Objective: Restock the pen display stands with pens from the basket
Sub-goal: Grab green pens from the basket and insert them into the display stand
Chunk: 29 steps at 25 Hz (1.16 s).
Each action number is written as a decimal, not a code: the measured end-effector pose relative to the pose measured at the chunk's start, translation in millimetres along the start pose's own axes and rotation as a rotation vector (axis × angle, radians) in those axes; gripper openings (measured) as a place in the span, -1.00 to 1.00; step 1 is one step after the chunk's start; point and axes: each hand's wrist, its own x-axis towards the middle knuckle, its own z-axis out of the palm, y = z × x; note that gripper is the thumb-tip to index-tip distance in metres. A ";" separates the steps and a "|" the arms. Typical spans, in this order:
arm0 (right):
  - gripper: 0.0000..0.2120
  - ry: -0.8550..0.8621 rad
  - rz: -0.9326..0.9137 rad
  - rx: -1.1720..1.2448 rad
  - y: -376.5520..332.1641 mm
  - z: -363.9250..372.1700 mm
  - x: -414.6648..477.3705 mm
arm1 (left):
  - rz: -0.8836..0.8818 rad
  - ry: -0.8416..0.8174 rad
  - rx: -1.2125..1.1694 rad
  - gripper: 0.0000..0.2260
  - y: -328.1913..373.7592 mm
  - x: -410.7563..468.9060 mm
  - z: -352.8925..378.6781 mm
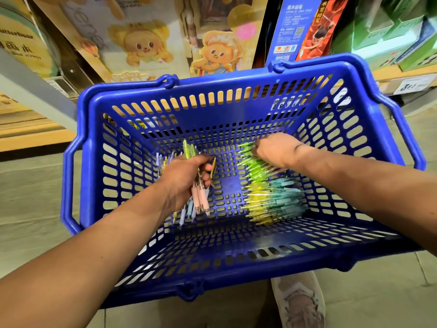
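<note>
Pastel pens (201, 197) are gripped, bunched, in my left hand (186, 176), left of centre, freeing my right hand (276, 150), which curls round green pens (256, 165) in the basket (212, 91).

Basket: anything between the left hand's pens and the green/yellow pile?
Head view: only a bare strip of slotted basket floor lies between the left hand with its pastel pens and the green/yellow pile.

Shop, stationery aisle. Seen: blue shopping basket (236, 92), price label (412, 85) on shelf edge (387, 75), cartoon bear display boards (144, 46), boxed goods (390, 31) stacked above.
</note>
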 end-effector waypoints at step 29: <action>-0.58 -0.200 0.092 0.297 -6.7 -2.5 -16.4 | 0.023 0.129 -0.040 -0.70 1.4 0.9 1.0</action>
